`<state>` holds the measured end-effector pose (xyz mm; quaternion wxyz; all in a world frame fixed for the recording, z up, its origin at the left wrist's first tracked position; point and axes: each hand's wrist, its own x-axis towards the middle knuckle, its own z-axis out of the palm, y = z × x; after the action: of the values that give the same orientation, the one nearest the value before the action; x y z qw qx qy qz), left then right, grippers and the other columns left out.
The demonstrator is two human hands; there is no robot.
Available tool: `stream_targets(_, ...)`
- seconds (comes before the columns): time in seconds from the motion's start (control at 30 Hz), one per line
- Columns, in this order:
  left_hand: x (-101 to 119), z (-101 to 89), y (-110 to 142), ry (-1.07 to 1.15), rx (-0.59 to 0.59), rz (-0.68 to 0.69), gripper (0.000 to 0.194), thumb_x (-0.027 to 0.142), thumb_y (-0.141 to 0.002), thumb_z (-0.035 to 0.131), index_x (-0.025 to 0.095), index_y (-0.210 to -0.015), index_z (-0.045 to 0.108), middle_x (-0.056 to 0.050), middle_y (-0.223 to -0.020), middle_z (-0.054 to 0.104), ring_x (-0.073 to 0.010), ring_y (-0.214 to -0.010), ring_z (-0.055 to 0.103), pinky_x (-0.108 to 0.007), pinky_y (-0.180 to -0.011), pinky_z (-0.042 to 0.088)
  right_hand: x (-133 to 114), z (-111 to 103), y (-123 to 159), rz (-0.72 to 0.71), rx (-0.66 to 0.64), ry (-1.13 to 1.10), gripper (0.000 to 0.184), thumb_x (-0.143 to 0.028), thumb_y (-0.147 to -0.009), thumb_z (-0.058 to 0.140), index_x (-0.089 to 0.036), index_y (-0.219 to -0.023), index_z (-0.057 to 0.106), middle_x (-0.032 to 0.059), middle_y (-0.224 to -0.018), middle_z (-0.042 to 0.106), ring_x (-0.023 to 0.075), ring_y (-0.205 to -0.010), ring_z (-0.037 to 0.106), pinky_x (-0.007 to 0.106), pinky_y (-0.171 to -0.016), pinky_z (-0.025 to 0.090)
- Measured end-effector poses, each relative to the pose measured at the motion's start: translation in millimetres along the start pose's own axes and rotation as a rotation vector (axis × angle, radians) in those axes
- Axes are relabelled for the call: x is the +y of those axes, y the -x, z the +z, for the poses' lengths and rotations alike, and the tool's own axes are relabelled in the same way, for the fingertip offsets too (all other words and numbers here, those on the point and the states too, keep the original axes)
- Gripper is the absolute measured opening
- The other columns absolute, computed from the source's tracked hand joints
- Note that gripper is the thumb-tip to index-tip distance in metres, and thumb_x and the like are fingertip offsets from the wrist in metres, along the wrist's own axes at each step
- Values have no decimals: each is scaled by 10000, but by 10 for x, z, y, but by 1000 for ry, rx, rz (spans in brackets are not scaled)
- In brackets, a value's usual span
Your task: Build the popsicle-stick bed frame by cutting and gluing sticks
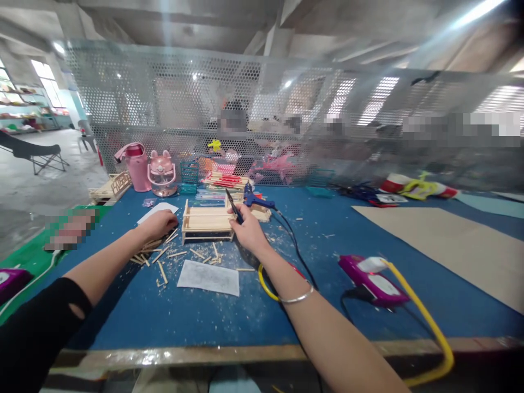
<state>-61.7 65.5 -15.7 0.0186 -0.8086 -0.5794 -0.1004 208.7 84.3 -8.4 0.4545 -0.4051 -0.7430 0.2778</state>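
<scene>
Right now, your right hand [249,228] grips a slim black hand tool [233,204], tip pointing up and away from you, at the right end of a small, pale wooden stick-built frame [207,214] on the blue tabletop [262,322]. Your left hand [158,224] curls near loose, pale wooden sticks [161,255], left of the frame; whether it holds anything, I cannot tell. A blue glue gun [262,202] lies just beyond your right hand.

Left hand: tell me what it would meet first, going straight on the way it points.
Probably the left end of the wooden frame, just beyond the left hand, though depth is unclear.
</scene>
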Motion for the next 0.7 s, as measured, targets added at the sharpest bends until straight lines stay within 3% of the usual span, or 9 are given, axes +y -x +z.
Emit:
stream_targets(0.23,136,-147,603,116,-17,11,313,355,-833,374,197,-874,641,-52,-863,627,-149,-763,566,-240,-711,420,-110,33,74,-88,71,46,215,-135,-676,442,-203,-875,490,36,-898,581,197,-890,532,355,-845,388)
stream_targets(0.37,298,-189,805,106,164,-25,373,415,-851,358,177,-973,618,-97,-1019,597,-192,-915,551,-313,-835,416,-103,51,77,-86,90,31,220,-139,-678,454,-201,-886,491,38,-902,584,198,-879,539,362,-846,389)
stream_targets(0.53,611,-164,722,106,57,278,308,258,-883,332,191,-1006,606,-76,-1004,619,-176,-929,538,-313,-833,415,-86,50,76,-105,85,42,216,-135,-688,449,-198,-890,491,43,-911,579,198,-897,536,357,-859,385)
stream_targets(0.7,935,-43,553,76,-8,288,291,237,-864,362,196,-973,628,-77,-915,619,-179,-869,561,-294,-773,441,-64,49,93,-117,76,42,205,-149,-724,439,-206,-916,486,35,-914,579,192,-905,539,348,-854,395)
